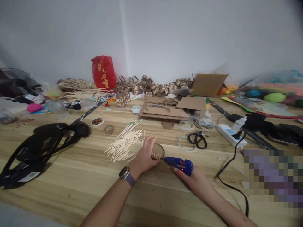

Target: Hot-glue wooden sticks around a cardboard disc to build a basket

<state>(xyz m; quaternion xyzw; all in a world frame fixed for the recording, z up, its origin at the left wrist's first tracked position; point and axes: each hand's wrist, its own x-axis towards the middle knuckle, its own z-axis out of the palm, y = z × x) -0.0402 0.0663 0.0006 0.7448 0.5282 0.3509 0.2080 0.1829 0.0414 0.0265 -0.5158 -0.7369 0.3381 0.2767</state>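
My left hand [143, 157], with a watch on its wrist, closes around the left side of a round cardboard piece [158, 150]. Several short pale sticks stand along the near edge of that piece, and its rim looks ridged. A blue hot glue gun [180, 164] is gripped in my right hand [193, 179], a small red light showing on it. The gun's nozzle points left and reaches the piece's near right edge; whether it touches cannot be made out. Left of my left hand lies a loose heap of short wooden sticks [125, 143].
Black scissors [198, 140] and tape rolls [186, 125] lie beyond the glue gun. A white power strip [230, 135] with a black cable [233, 164] is at right. Cardboard sheets [163, 110] and small stick baskets [142, 86] fill the back. A black frame-like object [44, 148] sits left.
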